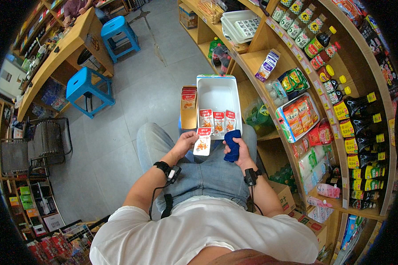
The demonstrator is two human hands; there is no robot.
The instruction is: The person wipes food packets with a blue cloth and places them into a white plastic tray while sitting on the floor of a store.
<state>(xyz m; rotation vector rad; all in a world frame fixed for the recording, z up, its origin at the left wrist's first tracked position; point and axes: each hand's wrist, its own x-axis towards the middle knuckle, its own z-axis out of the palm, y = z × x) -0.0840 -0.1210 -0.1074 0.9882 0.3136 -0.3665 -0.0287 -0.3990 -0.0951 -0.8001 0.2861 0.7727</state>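
Note:
Between the fingers of my left hand (185, 144) is a red and white snack sachet (202, 145), its printed face up, just off the near left corner of a white plastic tray (218, 92). My right hand (241, 151) grips a folded dark blue cloth (232, 145) by the tray's near right corner. Three similar sachets (218, 121) lie side by side in the near part of the tray. Left of the tray stands an open cardboard display box (188, 120), with a stack of the same sachets (189, 98) at its far end.
Wooden shelves (271, 106) on my right carry sauce bottles (318, 43), packets and another white tray of orange packets (300, 116). Two blue plastic stools (88, 86) stand by a wooden counter (59, 49) at left. A folding chair (48, 142) is nearer. A person (76, 10) sits behind the counter.

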